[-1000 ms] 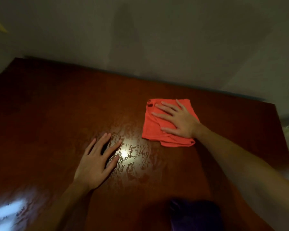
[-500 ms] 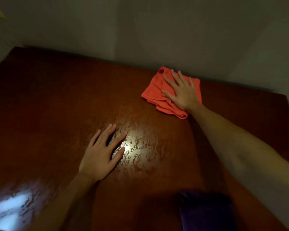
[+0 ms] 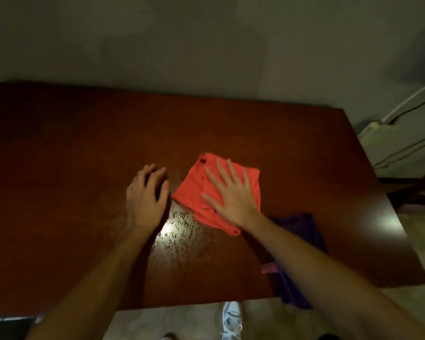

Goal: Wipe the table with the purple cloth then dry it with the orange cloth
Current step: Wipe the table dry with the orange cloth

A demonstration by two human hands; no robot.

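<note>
Head view, looking down on a dark red-brown table (image 3: 59,168). At centre, slightly toward 3 o'clock: folded orange cloth (image 3: 194,192), lying flat on the tabletop. Right hand (image 3: 230,195) laid palm-down on the cloth, fingers straight and spread, somewhat blurred, covering its 3 o'clock half; right forearm running off toward 5 o'clock. Left hand (image 3: 146,196) just beside the cloth at its 9 o'clock edge, resting on bare wood, fingers loosely bent and slightly apart, thumb toward the cloth, holding nothing; contact between thumb and cloth not discernible. Wet, mottled glare patch (image 3: 179,231) on the wood at 6 o'clock of the cloth, between the two forearms. Purple cloth (image 3: 302,241) at 4 o'clock of the orange one, near the table's near edge, partly overhanging it and partly hidden by the right forearm, with a small pinkish tag (image 3: 269,268) at its 9 o'clock side. Beyond the table at 12 o'clock: plain grey wall (image 3: 206,45). At 2 o'clock: pale unit (image 3: 402,143) with cables. Below the near edge at 6 o'clock: light shoe (image 3: 232,320) on the floor
</note>
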